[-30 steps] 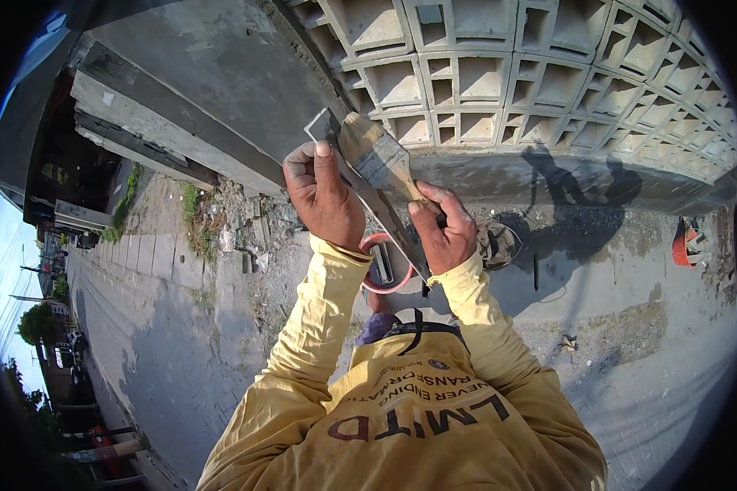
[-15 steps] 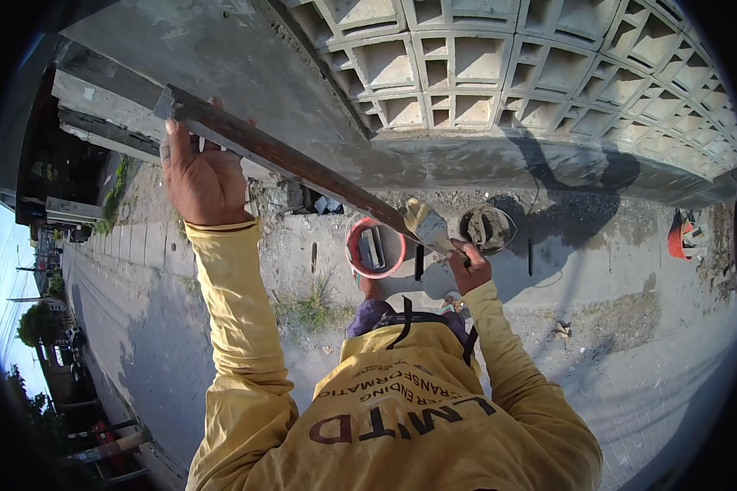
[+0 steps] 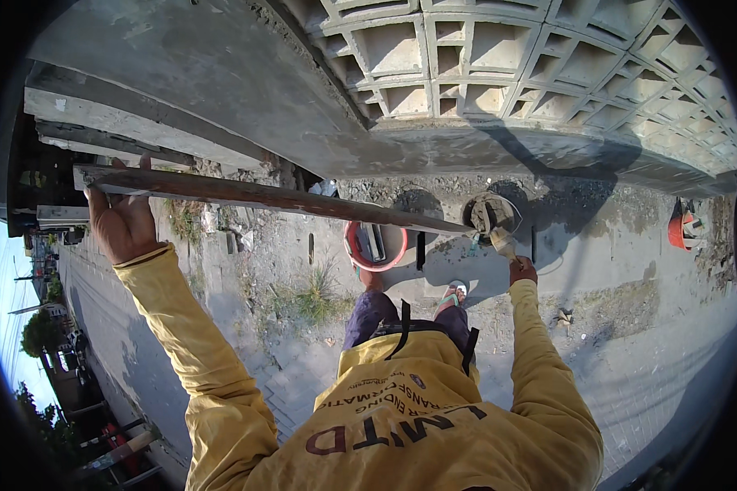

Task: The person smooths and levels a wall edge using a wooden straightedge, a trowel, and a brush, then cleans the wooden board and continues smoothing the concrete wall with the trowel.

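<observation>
A long wooden board (image 3: 278,199) slants from the left toward the middle. Its left end is gripped by my left hand (image 3: 125,221), thumb on the near edge and fingertips showing past the far one. My right hand (image 3: 522,270) is closed on the handle of a wide paintbrush (image 3: 502,240), whose bristles are at the near rim of a bucket of grey mortar (image 3: 491,217); whether they touch it I cannot tell. The board's far end comes close to that bucket's left side. Left of it stands a red bucket (image 3: 353,250) with flat tools inside, partly below the board.
A grey plastered wall (image 3: 434,155) topped with pierced concrete blocks (image 3: 491,49) runs along the far side. Concrete ledges (image 3: 139,123) jut out at the far left. A red container (image 3: 677,227) sits far right. Grass tufts (image 3: 315,295) and rubble lie on the ground.
My left hand has moved left and nearer, so the board lies flatter across the view. My right hand has carried the brush rightward, away from the board, to the mortar bucket.
</observation>
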{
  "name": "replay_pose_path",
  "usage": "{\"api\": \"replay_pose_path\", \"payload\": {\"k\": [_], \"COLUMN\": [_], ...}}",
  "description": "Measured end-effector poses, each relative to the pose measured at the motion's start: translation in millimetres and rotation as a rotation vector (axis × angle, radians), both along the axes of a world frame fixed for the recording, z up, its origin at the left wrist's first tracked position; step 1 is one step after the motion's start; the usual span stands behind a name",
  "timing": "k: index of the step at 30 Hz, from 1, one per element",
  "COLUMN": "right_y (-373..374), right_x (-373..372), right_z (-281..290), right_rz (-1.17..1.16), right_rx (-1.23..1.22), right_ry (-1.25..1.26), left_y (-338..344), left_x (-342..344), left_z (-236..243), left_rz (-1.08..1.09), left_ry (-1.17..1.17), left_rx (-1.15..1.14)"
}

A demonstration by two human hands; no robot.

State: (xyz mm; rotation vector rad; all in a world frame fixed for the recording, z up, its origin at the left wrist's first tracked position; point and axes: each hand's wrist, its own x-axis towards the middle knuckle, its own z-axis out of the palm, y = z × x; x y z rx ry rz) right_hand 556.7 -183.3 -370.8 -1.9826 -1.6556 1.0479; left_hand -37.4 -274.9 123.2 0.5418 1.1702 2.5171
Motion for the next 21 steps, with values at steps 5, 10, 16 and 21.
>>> {"api": "replay_pose_path", "payload": {"k": [5, 10, 16, 21], "right_y": [-22, -46, -65, -101], "right_x": [19, 10, -164, -251], "right_z": [-39, -64, -52, -172], "right_rz": [-0.414, -0.434, -0.194, 0.234], "right_rx": [0.101, -0.018, -0.424, -0.400], "right_ry": [0.017, -0.303, -0.256, -0.299], "left_y": [-22, 1, 38, 85], "left_x": [-47, -77, -111, -119], "left_z": [-63, -114, -173, -239], "left_rz": [-0.164, -0.132, -0.249, -0.343], "left_ry": [0.043, 0.020, 0.074, 0.028], "left_rx": [0.081, 0.032, 0.127, 0.150]}}
